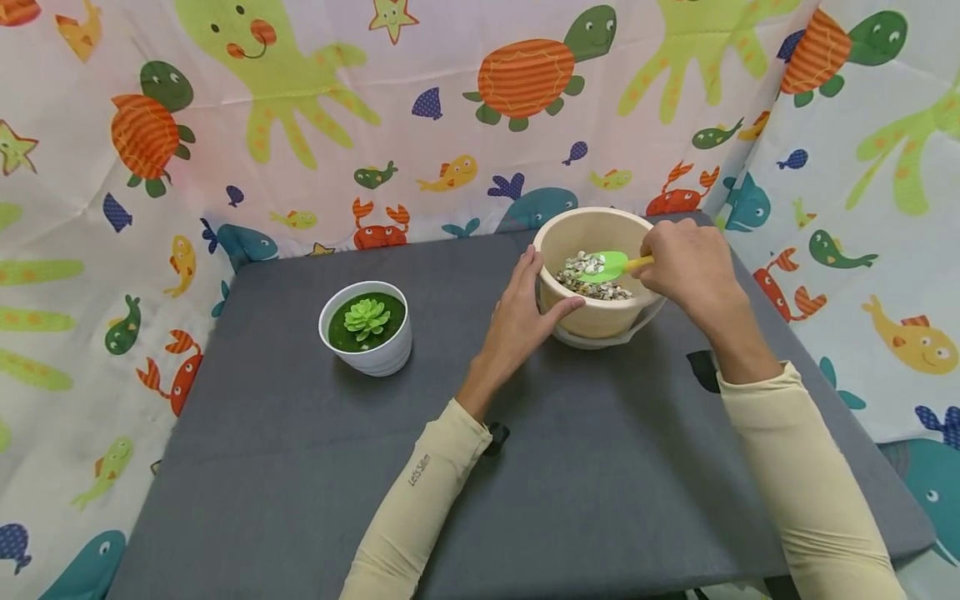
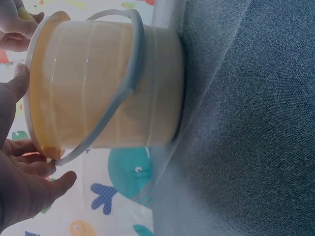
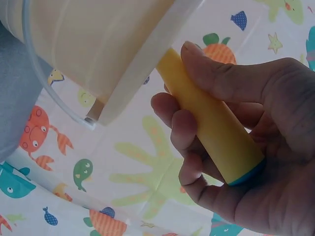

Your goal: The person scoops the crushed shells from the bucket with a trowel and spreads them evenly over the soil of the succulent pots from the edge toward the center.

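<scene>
Two pale cream fabric sleeves (image 1: 420, 492) lie nearest, leading up to the hands. The right hand (image 1: 692, 262) has its grip curled around the yellow, rounded handle (image 3: 211, 118) of a small spade with a bright green blade (image 1: 613, 267); the left hand (image 1: 517, 317), fingers spread and fairly straight, rests against the rim of a cream plastic bucket (image 1: 592, 319). The bucket stands upright on the dark grey, cloth-covered tabletop (image 1: 300, 500), the blade inside it among small mixed pebbles (image 1: 600, 290). Scooping or stirring seems in hand; the next move probably calls for a level blade and a steadied rim.
</scene>
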`<control>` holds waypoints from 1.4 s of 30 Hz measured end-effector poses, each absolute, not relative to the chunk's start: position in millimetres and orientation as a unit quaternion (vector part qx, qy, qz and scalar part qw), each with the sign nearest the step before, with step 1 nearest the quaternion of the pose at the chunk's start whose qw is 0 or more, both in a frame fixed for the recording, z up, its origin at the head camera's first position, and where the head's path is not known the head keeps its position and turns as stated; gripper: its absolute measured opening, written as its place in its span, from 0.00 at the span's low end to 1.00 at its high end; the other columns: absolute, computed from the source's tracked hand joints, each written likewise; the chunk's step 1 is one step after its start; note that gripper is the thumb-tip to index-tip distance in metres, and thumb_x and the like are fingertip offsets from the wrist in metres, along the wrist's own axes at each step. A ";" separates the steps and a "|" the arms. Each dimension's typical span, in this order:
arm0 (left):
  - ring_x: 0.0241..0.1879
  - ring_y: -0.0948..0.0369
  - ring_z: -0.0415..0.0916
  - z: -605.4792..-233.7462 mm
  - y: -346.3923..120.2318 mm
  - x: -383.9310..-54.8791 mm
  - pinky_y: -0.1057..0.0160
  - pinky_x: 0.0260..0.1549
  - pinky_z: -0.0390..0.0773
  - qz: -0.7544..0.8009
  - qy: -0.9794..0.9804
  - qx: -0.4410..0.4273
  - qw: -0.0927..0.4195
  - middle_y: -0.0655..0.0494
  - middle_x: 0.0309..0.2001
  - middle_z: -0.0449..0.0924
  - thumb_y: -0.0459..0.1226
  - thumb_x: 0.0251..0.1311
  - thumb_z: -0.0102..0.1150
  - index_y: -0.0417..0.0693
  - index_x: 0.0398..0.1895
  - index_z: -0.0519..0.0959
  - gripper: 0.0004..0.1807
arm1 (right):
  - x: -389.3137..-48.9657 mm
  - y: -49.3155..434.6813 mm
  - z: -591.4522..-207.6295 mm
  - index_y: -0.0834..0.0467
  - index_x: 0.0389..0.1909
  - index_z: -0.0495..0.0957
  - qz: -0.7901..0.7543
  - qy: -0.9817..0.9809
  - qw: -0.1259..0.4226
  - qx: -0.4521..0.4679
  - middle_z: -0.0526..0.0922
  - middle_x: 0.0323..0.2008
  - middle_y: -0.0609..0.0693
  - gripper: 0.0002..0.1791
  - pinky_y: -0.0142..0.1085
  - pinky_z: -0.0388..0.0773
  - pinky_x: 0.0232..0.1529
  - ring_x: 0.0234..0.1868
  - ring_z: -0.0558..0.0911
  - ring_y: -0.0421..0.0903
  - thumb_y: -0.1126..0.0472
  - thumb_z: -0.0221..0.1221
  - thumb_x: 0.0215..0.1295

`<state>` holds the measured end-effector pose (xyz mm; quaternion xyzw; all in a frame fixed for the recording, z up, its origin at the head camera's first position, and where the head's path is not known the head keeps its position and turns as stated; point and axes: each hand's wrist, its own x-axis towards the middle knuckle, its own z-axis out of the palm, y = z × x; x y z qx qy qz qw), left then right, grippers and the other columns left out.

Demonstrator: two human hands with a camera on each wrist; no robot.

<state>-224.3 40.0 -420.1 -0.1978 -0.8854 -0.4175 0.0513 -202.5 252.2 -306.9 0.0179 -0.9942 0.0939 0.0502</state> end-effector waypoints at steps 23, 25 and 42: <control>0.82 0.52 0.58 -413.4 -5.6 -218.9 0.49 0.79 0.64 -0.410 -0.887 -0.190 0.094 0.48 0.83 0.57 0.53 0.70 0.65 0.50 0.84 0.56 0.46 | -170.2 246.3 -276.1 0.70 0.48 0.87 0.164 -0.979 0.124 -0.004 0.84 0.27 0.65 0.22 0.43 0.65 0.23 0.27 0.74 0.58 0.56 0.72 0.61; 0.81 0.52 0.60 -410.5 -21.8 -214.4 0.49 0.79 0.64 -0.416 -0.883 -0.183 0.119 0.47 0.82 0.60 0.51 0.70 0.65 0.50 0.83 0.58 0.44 | -166.0 243.0 -273.6 0.69 0.49 0.87 0.170 -0.976 0.137 0.002 0.85 0.31 0.67 0.22 0.43 0.65 0.24 0.28 0.75 0.58 0.57 0.72 0.62; 0.86 0.46 0.42 -439.5 -215.4 -198.8 0.37 0.80 0.56 -0.438 -0.890 0.037 0.126 0.45 0.86 0.37 0.58 0.53 0.77 0.52 0.87 0.36 0.71 | -189.3 148.3 -291.5 0.60 0.41 0.91 0.252 -0.948 0.093 0.173 0.91 0.35 0.56 0.11 0.39 0.69 0.33 0.33 0.79 0.52 0.57 0.72 0.64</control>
